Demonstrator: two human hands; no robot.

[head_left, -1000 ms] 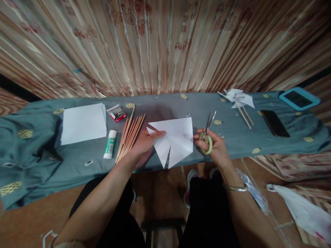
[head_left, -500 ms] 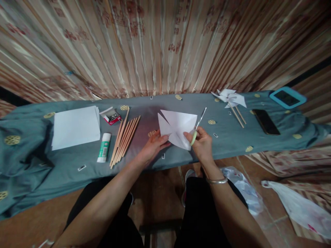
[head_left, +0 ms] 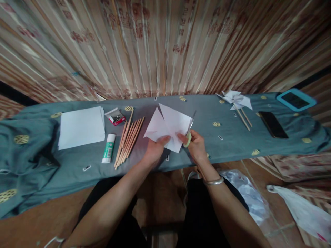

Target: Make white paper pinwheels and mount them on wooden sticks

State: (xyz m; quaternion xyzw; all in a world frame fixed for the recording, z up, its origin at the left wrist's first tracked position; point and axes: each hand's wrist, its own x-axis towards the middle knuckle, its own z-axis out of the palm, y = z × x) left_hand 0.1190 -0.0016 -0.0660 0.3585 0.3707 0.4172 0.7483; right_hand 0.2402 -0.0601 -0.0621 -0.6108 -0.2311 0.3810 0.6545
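Pleated, red-printed curtain [head_left: 165, 51] hangs behind a worktop [head_left: 227, 146] draped in rumpled grey-green cloth [head_left: 74, 181]. White paper [head_left: 177, 119], thin and creased, is held over the worktop, a slit at its eleven o'clock running toward its middle. From it, slender wooden sticks [head_left: 130, 141] and a cylindrical glue stick [head_left: 109, 148] lie between eight and nine o'clock, flat sheets [head_left: 81, 127] at nine, pointed pinwheels [head_left: 238, 100] between two and three, a glossy phone [head_left: 273, 124] at three.

Both forearms [head_left: 124, 196] reach forward, converging. At the paper's seven o'clock the left grip [head_left: 155, 150] pinches it, thumb on top. At four, the right grip [head_left: 197, 147] is closed round green-handled scissors [head_left: 189, 139], metal tips aimed toward one o'clock.
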